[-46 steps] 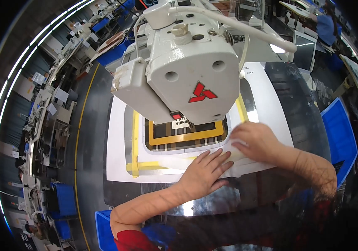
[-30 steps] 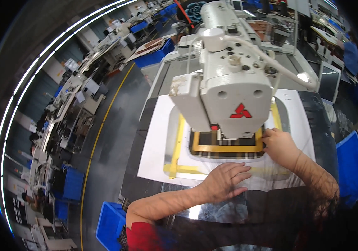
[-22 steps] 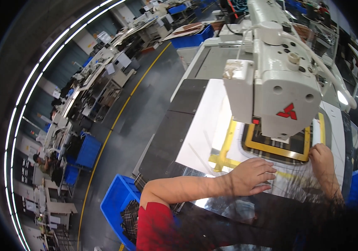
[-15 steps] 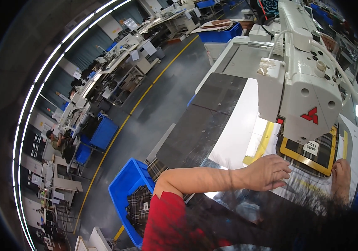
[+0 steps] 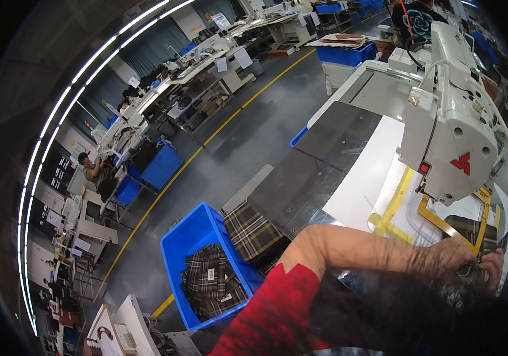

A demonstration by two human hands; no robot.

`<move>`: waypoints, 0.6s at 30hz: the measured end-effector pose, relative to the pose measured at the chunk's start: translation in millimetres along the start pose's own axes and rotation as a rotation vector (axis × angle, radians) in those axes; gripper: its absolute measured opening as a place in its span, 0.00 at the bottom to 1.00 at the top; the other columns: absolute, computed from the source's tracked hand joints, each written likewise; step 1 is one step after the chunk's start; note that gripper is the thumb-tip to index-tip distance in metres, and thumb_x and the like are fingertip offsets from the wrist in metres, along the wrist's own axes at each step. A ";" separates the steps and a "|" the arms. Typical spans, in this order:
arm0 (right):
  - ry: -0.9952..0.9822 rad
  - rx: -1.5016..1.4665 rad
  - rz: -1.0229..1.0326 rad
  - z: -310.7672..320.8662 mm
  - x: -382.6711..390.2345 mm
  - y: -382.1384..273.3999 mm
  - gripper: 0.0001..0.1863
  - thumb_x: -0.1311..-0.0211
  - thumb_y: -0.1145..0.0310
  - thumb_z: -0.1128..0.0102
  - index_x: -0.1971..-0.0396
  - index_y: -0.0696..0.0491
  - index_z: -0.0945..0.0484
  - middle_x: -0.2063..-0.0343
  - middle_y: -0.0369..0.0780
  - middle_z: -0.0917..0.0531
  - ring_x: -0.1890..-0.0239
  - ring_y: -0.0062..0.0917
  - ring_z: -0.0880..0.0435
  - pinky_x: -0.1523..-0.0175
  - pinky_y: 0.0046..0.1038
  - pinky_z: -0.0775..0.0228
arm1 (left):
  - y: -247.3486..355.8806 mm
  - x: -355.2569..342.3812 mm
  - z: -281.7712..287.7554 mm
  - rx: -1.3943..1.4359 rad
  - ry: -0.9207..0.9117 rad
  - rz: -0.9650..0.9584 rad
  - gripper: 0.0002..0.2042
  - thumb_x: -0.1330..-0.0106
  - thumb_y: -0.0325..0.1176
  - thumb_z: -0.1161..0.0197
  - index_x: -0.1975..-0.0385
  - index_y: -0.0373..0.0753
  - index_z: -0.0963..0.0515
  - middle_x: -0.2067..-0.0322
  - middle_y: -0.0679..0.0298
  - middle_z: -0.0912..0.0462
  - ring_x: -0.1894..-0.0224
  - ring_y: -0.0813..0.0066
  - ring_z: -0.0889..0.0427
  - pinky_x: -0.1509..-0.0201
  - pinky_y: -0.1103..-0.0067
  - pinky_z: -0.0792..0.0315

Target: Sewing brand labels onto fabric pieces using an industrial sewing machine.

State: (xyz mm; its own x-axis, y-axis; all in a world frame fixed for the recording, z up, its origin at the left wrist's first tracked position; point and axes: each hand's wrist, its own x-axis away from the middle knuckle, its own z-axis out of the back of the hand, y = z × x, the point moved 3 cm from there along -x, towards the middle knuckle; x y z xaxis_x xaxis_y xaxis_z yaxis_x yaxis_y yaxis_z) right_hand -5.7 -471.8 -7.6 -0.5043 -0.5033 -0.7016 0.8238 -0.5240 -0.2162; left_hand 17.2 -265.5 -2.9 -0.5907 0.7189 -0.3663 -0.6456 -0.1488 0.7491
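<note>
Both my hands are close together at the near right corner of a yellow clamp frame under a white sewing machine head. My left hand lies at the frame's corner with its fingers curled; what they grip is hidden. My right hand is just right of it, fingers bent. A small dark, shiny thing shows between the hands, too blurred to name. Dark plaid fabric lies at the frame's right side. White sheet with yellow strips shows inside and left of the frame. Dark hair blurs the lower edge.
Left of the machine table stands a blue bin holding plaid pieces with white labels. More plaid fabric is stacked beside it. Across the aisle, a seated person is among workbenches. A yellow line marks the floor.
My left hand has moved right, beside my right hand. The labelled plaid piece no longer fills the frame; white sheet shows there, with plaid only at the right. The view has shifted.
</note>
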 end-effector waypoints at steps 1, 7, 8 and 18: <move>-0.004 -0.017 0.138 0.5 7.0 1.2 0.05 0.34 0.77 0.51 0.61 0.58 0.29 0.55 0.47 0.24 0.48 0.41 0.27 0.33 0.44 0.45 | 2.7 1.1 2.2 0.000 0.007 0.000 0.17 0.53 0.27 0.34 0.59 0.38 0.22 0.62 0.54 0.19 0.54 0.54 0.21 0.50 0.66 0.28; 0.355 -0.103 -0.209 2.0 22.1 31.8 0.11 0.34 0.80 0.51 0.53 0.59 0.28 0.48 0.47 0.26 0.43 0.36 0.29 0.35 0.35 0.43 | 68.7 114.8 131.3 -0.214 0.421 0.150 0.18 0.50 0.19 0.39 0.58 0.39 0.22 0.63 0.58 0.18 0.61 0.63 0.18 0.58 0.72 0.25; 0.322 -0.116 -0.256 2.4 24.5 32.5 0.11 0.34 0.81 0.52 0.54 0.59 0.28 0.49 0.46 0.26 0.43 0.35 0.28 0.35 0.34 0.43 | 79.2 149.8 158.5 -0.295 0.516 0.216 0.18 0.47 0.17 0.41 0.55 0.37 0.22 0.62 0.59 0.18 0.61 0.69 0.18 0.56 0.75 0.25; 0.056 -0.027 -0.268 -5.4 -45.1 -59.9 0.11 0.46 0.86 0.46 0.64 0.59 0.23 0.60 0.47 0.20 0.54 0.39 0.21 0.45 0.33 0.32 | 137.4 535.3 188.9 -1.628 1.097 0.981 0.18 0.45 0.20 0.46 0.55 0.38 0.19 0.54 0.56 0.17 0.51 0.59 0.18 0.47 0.71 0.26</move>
State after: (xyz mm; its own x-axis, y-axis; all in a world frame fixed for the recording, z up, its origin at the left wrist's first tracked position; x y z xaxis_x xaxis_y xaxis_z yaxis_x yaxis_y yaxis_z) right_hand -30.9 -414.0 33.3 -0.6909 -0.3100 -0.6531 0.6698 -0.6145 -0.4169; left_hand -296.3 227.1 8.3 -0.4753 -0.3923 -0.7876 0.5630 -0.8235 0.0704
